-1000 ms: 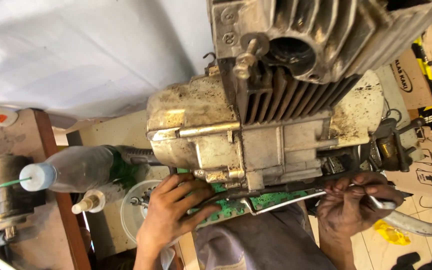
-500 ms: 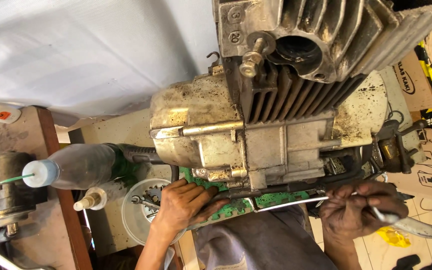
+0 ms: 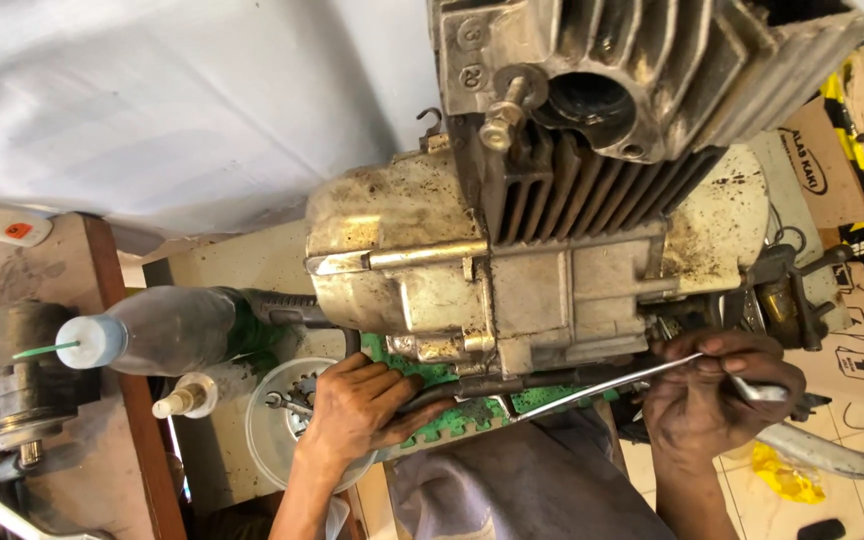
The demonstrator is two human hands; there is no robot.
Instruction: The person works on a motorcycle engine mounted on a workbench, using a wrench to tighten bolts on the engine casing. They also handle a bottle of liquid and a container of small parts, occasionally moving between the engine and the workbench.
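Grimy engine [image 3: 512,270] on bench, both hands working at its lower edge.
Engine sits mid-frame, finned cylinder up top, over a green mat [image 3: 472,410]. Right hand [image 3: 717,395], by engine's lower right corner, fingers clamped on thin metal rod [image 3: 602,385] that runs along the underside; best kept low & steady, short pushes, wrist bent in. Left hand [image 3: 357,405] under engine's left end, fingers curled shut on dark lever [image 3: 452,390], bracing. Clear bottle [image 3: 162,330] & parts bowl [image 3: 277,425] left of engine.

Plastic squeeze bottle [image 3: 167,328], clear bowl of parts [image 3: 274,420], yellow rag [image 3: 780,472]
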